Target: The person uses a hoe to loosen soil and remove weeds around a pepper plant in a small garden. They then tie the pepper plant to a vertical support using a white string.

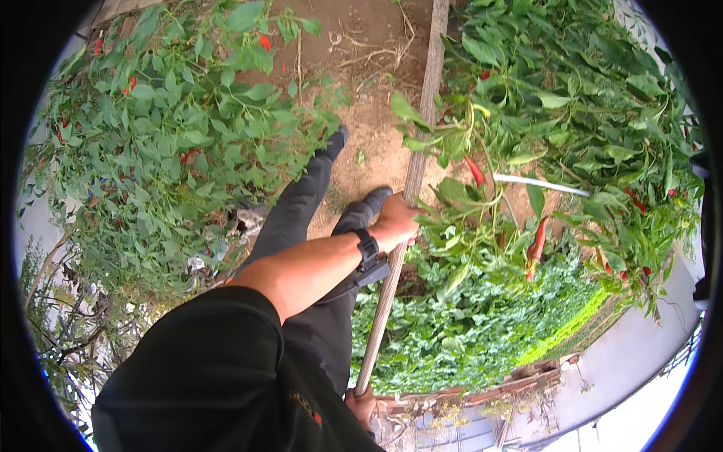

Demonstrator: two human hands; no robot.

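My left hand (396,221) is closed around the middle of a long weathered wooden pole (387,294), with a black watch (367,248) on its wrist. Lower down, by my waist, my right hand (361,404) grips the pole's near end and is partly hidden by my dark shirt. The pole slants up past the top edge of the view, so its far end cannot be seen. Just right of my left hand are chilli pepper leaves and a red chilli (475,171). Another ripe red chilli (540,240) hangs farther right.
Bushy chilli plants (169,124) with red fruit stand on the left, and more plants (565,85) on the right. Between them runs bare soil (367,130) under my feet. A white strip (542,184) crosses the right plants. Low leafy greens (452,333) grow beside a brick edging (486,391).
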